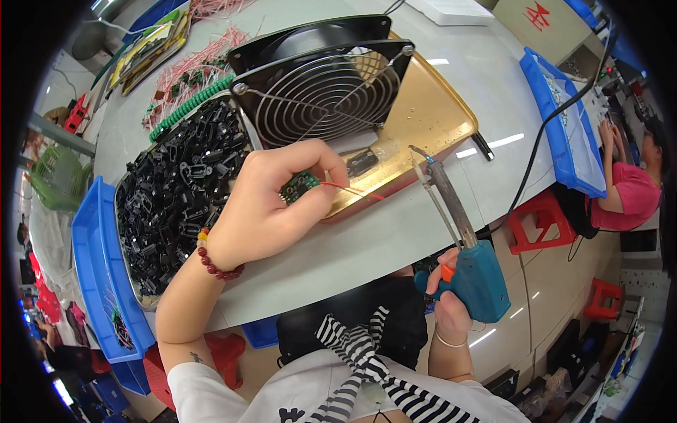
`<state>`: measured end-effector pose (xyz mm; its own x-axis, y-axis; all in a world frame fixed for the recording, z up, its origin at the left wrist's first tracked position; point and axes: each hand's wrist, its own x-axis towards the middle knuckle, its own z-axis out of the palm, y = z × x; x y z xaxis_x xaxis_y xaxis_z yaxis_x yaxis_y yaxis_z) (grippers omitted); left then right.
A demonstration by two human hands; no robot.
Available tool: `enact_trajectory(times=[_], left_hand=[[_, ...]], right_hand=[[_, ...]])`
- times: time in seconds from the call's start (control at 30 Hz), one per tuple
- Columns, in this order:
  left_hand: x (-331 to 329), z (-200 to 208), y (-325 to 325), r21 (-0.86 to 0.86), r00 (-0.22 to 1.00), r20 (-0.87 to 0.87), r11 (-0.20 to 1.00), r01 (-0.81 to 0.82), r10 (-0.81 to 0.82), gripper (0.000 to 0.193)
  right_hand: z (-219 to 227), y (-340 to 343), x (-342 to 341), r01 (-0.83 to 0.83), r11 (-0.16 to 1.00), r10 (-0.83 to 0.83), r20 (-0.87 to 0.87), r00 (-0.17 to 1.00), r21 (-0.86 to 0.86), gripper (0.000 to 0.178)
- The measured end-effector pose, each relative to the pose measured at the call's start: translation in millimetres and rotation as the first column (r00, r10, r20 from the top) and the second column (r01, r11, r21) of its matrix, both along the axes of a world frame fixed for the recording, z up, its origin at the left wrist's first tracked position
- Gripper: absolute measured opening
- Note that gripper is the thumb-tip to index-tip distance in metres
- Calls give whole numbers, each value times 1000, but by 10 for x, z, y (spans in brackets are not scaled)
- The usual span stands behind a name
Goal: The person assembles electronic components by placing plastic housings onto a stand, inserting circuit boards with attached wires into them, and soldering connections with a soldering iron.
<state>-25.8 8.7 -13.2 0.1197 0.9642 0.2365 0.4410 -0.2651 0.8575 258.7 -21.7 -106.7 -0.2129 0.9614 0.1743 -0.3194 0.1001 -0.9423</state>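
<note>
A small green circuit board [299, 186] with red wires sits pinched between the thumb and fingers of my left hand [271, 201], over the near edge of a gold-coloured tray [434, 120]. My right hand [451, 299] is wrapped round the handle of a teal soldering gun [482, 278] with an orange trigger. Its hot tip points up, beside the tray's right side and apart from the board. Behind my left hand a black fan [321, 92] with a wire guard stands on the tray. A small black part [362, 162] lies on the tray before the fan.
Left of my left arm, a metal tray holds a heap of black plastic housings [176, 183]. A blue bin [106, 261] flanks it. Farther back are boards with pink wires [204, 63] and a green coiled cord [187, 106]. At right, a blue tray [564, 127], a black cable and a co-worker [624, 183].
</note>
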Motion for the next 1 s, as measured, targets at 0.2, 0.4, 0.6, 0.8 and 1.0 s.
enact_trajectory(times=[0.2,0.4,0.6,0.8,1.0], left_hand=[[167,-90,184,-3,992,40,993,121,-120,8],[-86,-183,34,-45,999,27,998,36,-34,4],[217,5,93,489,757,-646,709,509,-98,30],[215,-4,-35,75,987,-61,987,-143,147,22],[130,-39,-18,92,994,-110,996,10,0,17]], right_hand=[[-126,5,282,48,993,-28,172,985,-109,39],[0,249,87,-115,973,65,238,969,202,45],[-95,15,-64,132,963,-105,-120,987,236,45],[-116,-81,-43,195,966,-176,-120,977,170,42],[-90,-133,93,216,964,-204,-91,975,154,43]])
